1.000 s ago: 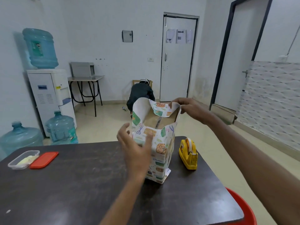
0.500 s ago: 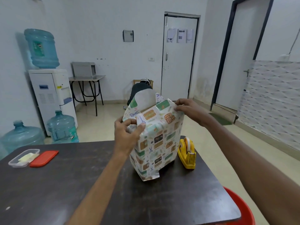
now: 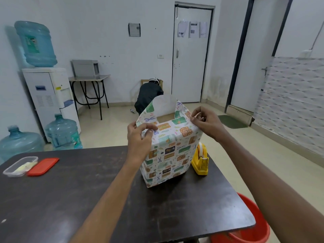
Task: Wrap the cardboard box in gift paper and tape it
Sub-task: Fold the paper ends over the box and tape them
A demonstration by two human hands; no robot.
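The cardboard box stands upright on the dark table [image 3: 87, 199], covered in patterned gift paper [image 3: 168, 155]. Its top end is open, with a strip of bare cardboard [image 3: 165, 118] showing between loose paper flaps. My left hand [image 3: 140, 137] pinches the paper at the top left corner. My right hand [image 3: 205, 121] pinches the paper at the top right corner. The far flap stands up, its white underside facing me. A yellow tape dispenser [image 3: 200, 162] sits just right of the box, touching or nearly touching it.
A clear plastic tub [image 3: 20, 166] and its red lid [image 3: 43, 166] lie at the table's left. A red bucket [image 3: 245, 227] sits on the floor by the right corner. Water jugs [image 3: 61, 132], a dispenser [image 3: 50, 95] and a crouching person [image 3: 149, 97] are beyond.
The box has been turned so a fully papered side faces me. Both hands moved from the open top's edges to pinching the two upper corners.
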